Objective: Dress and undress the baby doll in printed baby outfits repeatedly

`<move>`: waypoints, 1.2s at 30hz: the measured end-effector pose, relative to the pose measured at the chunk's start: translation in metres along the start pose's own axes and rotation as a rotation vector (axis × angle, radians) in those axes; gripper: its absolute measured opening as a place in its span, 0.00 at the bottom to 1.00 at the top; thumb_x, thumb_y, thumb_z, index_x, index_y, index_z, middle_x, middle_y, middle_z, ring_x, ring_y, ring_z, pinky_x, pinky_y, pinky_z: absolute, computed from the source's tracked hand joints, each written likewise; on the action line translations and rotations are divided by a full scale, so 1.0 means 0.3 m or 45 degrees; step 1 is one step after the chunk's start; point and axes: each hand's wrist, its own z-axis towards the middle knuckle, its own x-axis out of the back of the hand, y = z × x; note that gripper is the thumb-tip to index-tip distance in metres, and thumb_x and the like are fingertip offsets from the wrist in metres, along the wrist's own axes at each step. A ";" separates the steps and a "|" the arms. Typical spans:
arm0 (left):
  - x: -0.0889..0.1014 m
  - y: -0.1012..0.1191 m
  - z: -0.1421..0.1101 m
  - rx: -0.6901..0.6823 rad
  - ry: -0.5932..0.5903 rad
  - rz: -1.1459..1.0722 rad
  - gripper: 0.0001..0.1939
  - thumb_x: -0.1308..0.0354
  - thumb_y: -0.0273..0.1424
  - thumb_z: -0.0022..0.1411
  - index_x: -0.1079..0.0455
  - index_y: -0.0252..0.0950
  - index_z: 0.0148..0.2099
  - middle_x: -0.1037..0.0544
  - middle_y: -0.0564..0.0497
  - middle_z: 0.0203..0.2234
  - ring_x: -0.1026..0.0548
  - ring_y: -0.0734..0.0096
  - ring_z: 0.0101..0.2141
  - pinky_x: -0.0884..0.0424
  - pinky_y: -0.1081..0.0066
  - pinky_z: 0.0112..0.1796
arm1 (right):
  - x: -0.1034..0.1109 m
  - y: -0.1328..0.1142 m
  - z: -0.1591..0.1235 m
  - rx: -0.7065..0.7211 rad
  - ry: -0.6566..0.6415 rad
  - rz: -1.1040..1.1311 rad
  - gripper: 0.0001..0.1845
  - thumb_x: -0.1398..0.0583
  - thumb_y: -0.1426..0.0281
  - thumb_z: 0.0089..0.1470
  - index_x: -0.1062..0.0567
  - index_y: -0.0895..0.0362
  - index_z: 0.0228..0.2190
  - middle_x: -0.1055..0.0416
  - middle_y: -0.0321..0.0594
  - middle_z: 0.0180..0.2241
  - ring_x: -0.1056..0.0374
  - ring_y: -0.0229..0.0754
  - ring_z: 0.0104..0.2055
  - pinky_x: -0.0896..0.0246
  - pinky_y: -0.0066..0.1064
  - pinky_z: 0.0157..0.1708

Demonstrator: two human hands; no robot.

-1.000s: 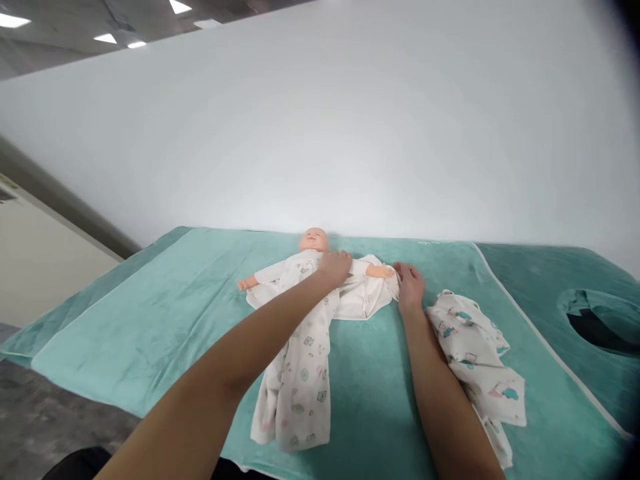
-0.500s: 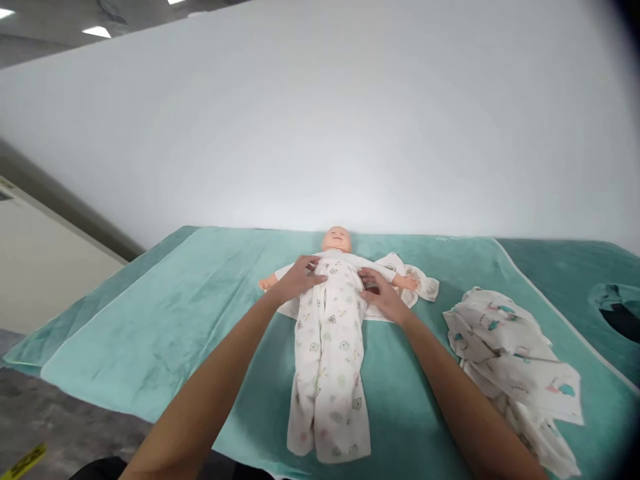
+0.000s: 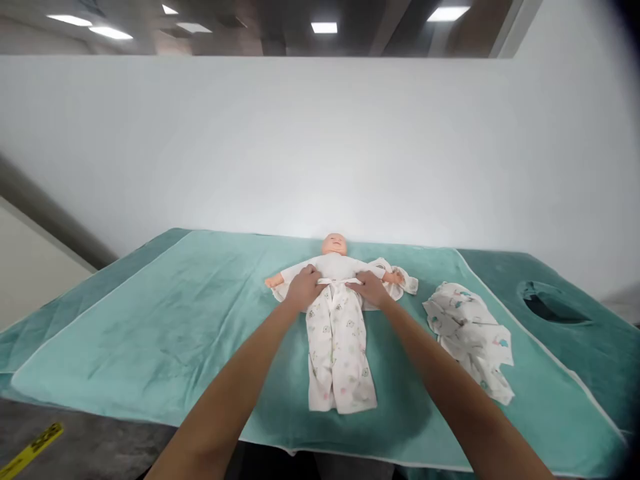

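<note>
At the centre of the frame: one doll [image 3: 336, 267], on its back, head toward the white wall [image 3: 300, 147], arms out to both sides, dressed in a white long-sleeved top. Below its middle, running toward the bottom of the frame: one pair of printed trousers [image 3: 343, 353], white with small coloured motifs, legs side by side.

Your left hand [image 3: 306, 287], left of centre: fingers closed on the waistband at its left side. Your right hand [image 3: 370, 288], right of centre: closed likewise on the waistband's right side, the band stretched across between the two; your fingertips are partly hidden.

Beneath the doll's outstretched arms, showing at both sides: one white garment [image 3: 410, 285], spread, its printed end reaching past the doll's hand on the right. Right of centre, apart from the doll: one crumpled printed cloth [image 3: 467, 330], white with teal and pink figures.

Under all these: one teal cover [image 3: 165, 327], pale-edged. Far right: one dark oval opening [image 3: 555, 308]. Lower left: one yellow strip [image 3: 31, 450] on the grey floor [image 3: 100, 440].
</note>
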 end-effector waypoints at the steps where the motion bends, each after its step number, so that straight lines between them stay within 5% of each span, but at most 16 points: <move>1: 0.007 0.000 -0.028 -0.058 -0.001 0.002 0.10 0.48 0.39 0.67 0.32 0.38 0.41 0.32 0.45 0.47 0.30 0.60 0.50 0.33 0.61 0.53 | -0.002 0.000 -0.018 0.009 -0.014 -0.031 0.26 0.39 0.49 0.53 0.36 0.54 0.18 0.36 0.36 0.22 0.38 0.43 0.34 0.41 0.35 0.41; 4: 0.039 -0.034 -0.096 -0.149 -0.102 -0.058 0.15 0.47 0.42 0.66 0.33 0.37 0.47 0.32 0.45 0.49 0.29 0.62 0.50 0.32 0.63 0.53 | 0.020 -0.003 -0.061 0.033 -0.140 -0.060 0.26 0.42 0.47 0.55 0.34 0.54 0.19 0.34 0.36 0.22 0.38 0.42 0.31 0.41 0.34 0.37; 8: 0.064 -0.080 -0.136 -0.109 -0.327 -0.026 0.37 0.32 0.50 0.50 0.36 0.38 0.56 0.34 0.45 0.55 0.28 0.59 0.50 0.28 0.65 0.49 | 0.077 -0.032 -0.100 0.049 -0.259 -0.077 0.25 0.29 0.50 0.36 0.26 0.55 0.29 0.26 0.38 0.32 0.33 0.44 0.34 0.39 0.31 0.34; 11: 0.045 -0.061 -0.149 -0.099 -0.263 0.151 0.28 0.32 0.46 0.51 0.31 0.37 0.50 0.31 0.44 0.53 0.25 0.58 0.46 0.28 0.65 0.45 | 0.078 -0.063 -0.137 0.064 -0.252 -0.123 0.23 0.26 0.55 0.31 0.26 0.54 0.26 0.26 0.38 0.31 0.32 0.46 0.36 0.39 0.31 0.36; 15: -0.004 -0.002 -0.183 -0.037 -0.165 0.222 0.10 0.41 0.34 0.60 0.29 0.36 0.42 0.26 0.40 0.44 0.25 0.51 0.48 0.32 0.60 0.48 | 0.025 -0.064 -0.191 0.045 -0.180 -0.181 0.15 0.33 0.60 0.48 0.30 0.55 0.21 0.31 0.36 0.23 0.34 0.44 0.34 0.41 0.32 0.38; 21: -0.015 0.036 -0.282 0.087 -0.157 0.162 0.14 0.47 0.37 0.65 0.33 0.36 0.49 0.23 0.44 0.38 0.24 0.54 0.44 0.31 0.62 0.44 | 0.002 -0.032 -0.260 -0.026 -0.231 -0.093 0.10 0.42 0.62 0.56 0.25 0.55 0.31 0.23 0.39 0.34 0.30 0.47 0.39 0.38 0.33 0.39; 27: 0.018 0.025 -0.378 -0.163 -0.347 -0.154 0.41 0.28 0.45 0.43 0.37 0.36 0.57 0.29 0.44 0.51 0.28 0.56 0.51 0.31 0.65 0.50 | 0.015 -0.086 -0.370 0.074 -0.382 -0.025 0.35 0.27 0.55 0.37 0.26 0.54 0.47 0.26 0.46 0.51 0.31 0.54 0.50 0.35 0.38 0.46; 31: -0.001 0.055 -0.427 -0.169 -0.288 -0.124 0.19 0.34 0.44 0.51 0.33 0.36 0.37 0.28 0.46 0.42 0.28 0.55 0.46 0.32 0.62 0.48 | -0.008 -0.098 -0.410 0.068 -0.299 -0.236 0.17 0.33 0.55 0.48 0.23 0.55 0.34 0.23 0.45 0.41 0.29 0.54 0.45 0.37 0.40 0.47; 36: -0.007 0.103 -0.503 0.058 -0.252 -0.210 0.11 0.45 0.40 0.61 0.34 0.37 0.35 0.26 0.51 0.31 0.26 0.59 0.37 0.32 0.64 0.40 | 0.006 -0.068 -0.440 -0.058 -0.380 0.099 0.22 0.41 0.50 0.56 0.23 0.56 0.36 0.22 0.40 0.36 0.28 0.52 0.43 0.34 0.40 0.43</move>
